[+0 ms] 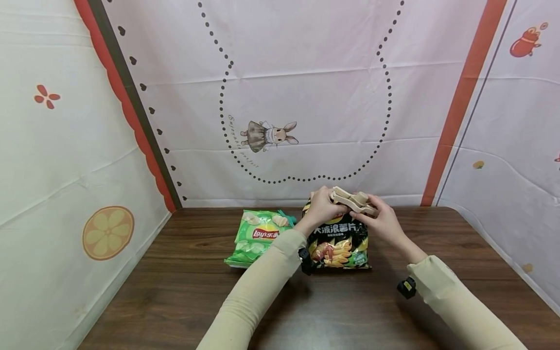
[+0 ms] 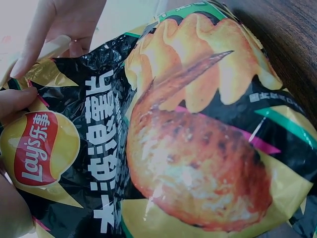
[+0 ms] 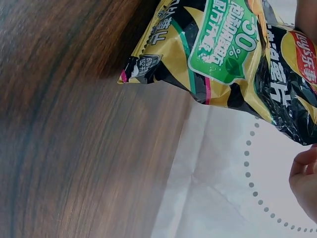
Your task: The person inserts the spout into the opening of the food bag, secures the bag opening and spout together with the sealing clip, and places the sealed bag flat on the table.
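Note:
A black bag of Lay's chips [image 1: 334, 243] stands on the table, its front turned toward me. Across its top edge lies a cream bag clip [image 1: 356, 200] with a raised round knob. My left hand [image 1: 323, 208] grips the top left of the bag at the clip's near end; in the left wrist view its thumb presses beside the Lay's logo [image 2: 39, 148]. My right hand [image 1: 381, 221] pinches the clip's right end, fingers above and thumb below. In the right wrist view the right hand [image 3: 304, 181] shows only partly, at the bag's top corner, and the clip is hidden.
A green bag of Lay's chips [image 1: 255, 238] lies just left of the black bag, with a teal clip [image 1: 286, 216] at its upper right. The dark wooden table [image 1: 175, 291] meets a printed cloth [image 1: 306, 97] behind and at both sides.

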Demonstrator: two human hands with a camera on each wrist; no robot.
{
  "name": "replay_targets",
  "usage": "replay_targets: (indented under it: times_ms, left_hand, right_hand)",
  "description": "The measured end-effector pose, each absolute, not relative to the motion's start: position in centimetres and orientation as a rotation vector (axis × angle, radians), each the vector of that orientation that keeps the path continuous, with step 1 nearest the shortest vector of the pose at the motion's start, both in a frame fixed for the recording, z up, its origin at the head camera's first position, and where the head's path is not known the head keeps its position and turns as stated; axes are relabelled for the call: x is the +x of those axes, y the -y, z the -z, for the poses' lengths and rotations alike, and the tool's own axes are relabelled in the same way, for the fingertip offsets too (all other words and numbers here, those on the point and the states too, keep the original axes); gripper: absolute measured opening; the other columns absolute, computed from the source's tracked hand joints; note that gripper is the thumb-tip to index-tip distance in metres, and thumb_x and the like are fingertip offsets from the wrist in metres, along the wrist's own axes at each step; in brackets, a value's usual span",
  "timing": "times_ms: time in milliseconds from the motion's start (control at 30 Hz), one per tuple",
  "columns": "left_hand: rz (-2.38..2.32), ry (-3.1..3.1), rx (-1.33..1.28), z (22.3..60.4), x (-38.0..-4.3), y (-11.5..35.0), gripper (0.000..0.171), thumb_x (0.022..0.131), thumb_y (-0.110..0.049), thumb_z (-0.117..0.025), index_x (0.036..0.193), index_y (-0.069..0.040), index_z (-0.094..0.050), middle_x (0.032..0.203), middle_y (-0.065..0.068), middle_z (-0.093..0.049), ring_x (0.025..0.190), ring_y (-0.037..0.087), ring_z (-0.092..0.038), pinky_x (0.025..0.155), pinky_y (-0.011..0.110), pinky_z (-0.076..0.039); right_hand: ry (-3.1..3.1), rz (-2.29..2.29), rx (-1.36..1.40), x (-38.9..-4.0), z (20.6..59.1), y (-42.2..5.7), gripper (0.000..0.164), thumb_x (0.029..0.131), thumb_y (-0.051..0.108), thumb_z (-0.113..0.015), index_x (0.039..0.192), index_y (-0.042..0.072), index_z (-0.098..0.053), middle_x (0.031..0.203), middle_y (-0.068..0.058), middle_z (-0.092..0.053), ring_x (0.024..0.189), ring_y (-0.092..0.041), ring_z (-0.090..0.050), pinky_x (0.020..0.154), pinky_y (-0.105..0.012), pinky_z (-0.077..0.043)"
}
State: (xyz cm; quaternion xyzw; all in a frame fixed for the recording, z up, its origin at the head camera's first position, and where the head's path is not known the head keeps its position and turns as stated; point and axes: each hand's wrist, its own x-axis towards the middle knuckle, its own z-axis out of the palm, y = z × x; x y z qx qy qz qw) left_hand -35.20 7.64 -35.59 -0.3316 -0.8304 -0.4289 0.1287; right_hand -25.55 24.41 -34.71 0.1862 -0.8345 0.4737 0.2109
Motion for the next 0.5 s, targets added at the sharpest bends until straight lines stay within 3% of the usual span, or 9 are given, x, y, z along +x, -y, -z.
replay_targets:
  times_ms: [133,367,500]
  left_hand:
    - [1.280,2.414,-0.959,35.58,-35.25,-7.61,0.016,0.071,-0.027,-0.082,0.067,-0.015,-0.072,0.078,-0.007,-0.069,0.072,0.007,-0.046,0.078,0.030,-0.022]
    - [1.260,2.440,-0.947,35.61,-35.35,-7.54,0.016,0.071,-0.026,-0.082,0.082,-0.017,-0.075,0.078,-0.007,-0.069,0.072,0.007,-0.045,0.079,0.028,-0.023]
    - [1.272,2.442,-0.946,35.69,-35.34,-7.55,0.014,0.072,-0.025,-0.081,0.080,-0.017,-0.075,0.081,-0.006,-0.069,0.073,0.008,-0.046,0.081,0.029,-0.023]
  right_hand:
    - [2.316,-1.328,0.539,-25.53,34.63,-24.37,0.052,0.086,0.004,-0.068,0.134,-0.003,-0.049,0.121,-0.021,-0.054,0.096,0.012,-0.053,0.074,-0.008,-0.046]
    - [2.320,-1.315,0.559,-25.31,34.34,-24.20,0.050,0.087,0.005,-0.067,0.134,-0.003,-0.050,0.116,-0.021,-0.055,0.093,0.010,-0.056,0.072,-0.011,-0.048]
    - [2.364,-1.256,0.548,-25.08,34.13,-24.06,0.050,0.089,0.007,-0.065,0.136,0.000,-0.049,0.118,-0.020,-0.056,0.094,0.007,-0.056,0.072,-0.014,-0.049]
